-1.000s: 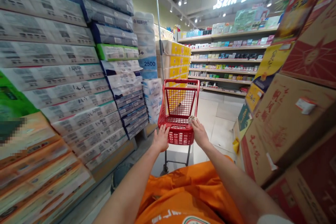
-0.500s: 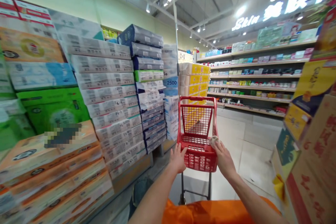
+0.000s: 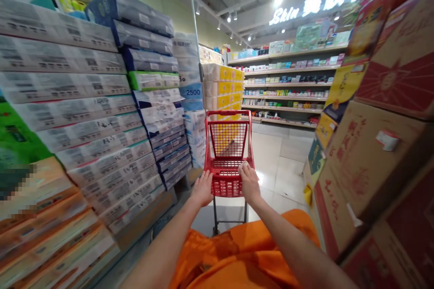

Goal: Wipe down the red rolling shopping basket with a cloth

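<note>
A red shopping cart point(image 3: 229, 140) with a mesh basket stands upright in front of me on the tiled floor. My left hand point(image 3: 203, 188) rests on its near left edge, the fingers pointing forward over the red plastic. At the near right edge is my right hand point(image 3: 250, 182), its fingers closed on a small pale cloth point(image 3: 242, 167) pressed against the cart. Much of the cloth is hidden under the fingers. Below the hands, the orange clothing I wear covers the bottom of the view.
Tall stacks of white tissue packs point(image 3: 88, 113) line the left side, with orange packs point(image 3: 50, 226) nearer. Cardboard boxes point(image 3: 362, 158) are piled close on the right. Yellow packs point(image 3: 225, 86) stand beyond the cart, and stocked shelves point(image 3: 285, 86) run behind.
The cart and both hands now appear further left and slightly higher. The view has moved forward and turned right, so the left stacks look nearer and more of the right boxes shows.
</note>
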`<state>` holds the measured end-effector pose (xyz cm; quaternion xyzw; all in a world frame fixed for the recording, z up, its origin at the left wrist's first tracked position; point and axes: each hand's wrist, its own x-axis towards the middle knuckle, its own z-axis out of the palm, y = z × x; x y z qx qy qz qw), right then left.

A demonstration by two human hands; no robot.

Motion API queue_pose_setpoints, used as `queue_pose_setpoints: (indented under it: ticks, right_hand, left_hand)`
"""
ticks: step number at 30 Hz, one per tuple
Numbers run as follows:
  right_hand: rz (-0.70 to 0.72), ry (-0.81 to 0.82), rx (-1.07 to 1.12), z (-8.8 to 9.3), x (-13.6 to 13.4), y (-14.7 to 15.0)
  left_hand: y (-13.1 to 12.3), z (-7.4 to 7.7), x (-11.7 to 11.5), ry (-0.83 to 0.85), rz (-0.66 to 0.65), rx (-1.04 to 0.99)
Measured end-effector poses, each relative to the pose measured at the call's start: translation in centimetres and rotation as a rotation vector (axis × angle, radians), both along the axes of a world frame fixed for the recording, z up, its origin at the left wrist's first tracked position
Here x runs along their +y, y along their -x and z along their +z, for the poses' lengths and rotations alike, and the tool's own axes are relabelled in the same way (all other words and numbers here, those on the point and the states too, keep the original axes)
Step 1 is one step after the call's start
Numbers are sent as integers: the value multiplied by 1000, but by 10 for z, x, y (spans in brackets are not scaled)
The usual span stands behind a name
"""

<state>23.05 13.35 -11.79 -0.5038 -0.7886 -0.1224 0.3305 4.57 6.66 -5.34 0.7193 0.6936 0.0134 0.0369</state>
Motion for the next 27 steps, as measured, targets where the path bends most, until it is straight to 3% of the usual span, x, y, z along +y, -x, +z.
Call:
queue_pose_setpoints:
  ticks: [5, 10, 12, 17, 23, 27]
  right_hand:
    - [215, -106, -112, -7, -7, 20]
    - [94, -204, -75, -14, -3, -10]
    - [74, -223, -58, -17, -5, -3]
    - [188, -223, -135, -21, -11, 21]
    - [25, -144, -74, -16, -2, -26]
    - [106, -125, -48, -16, -11, 5]
  left_hand:
    - [0, 0, -2, 6, -9, 22]
    - [-3, -3, -4, -8, 9, 26]
    - [-5, -4, -5, -8, 18, 23]
    - [-4, -1, -5, 15, 0, 44]
    - [-11, 0, -4, 9, 14, 57]
    - [-17, -1, -6, 2, 2, 52]
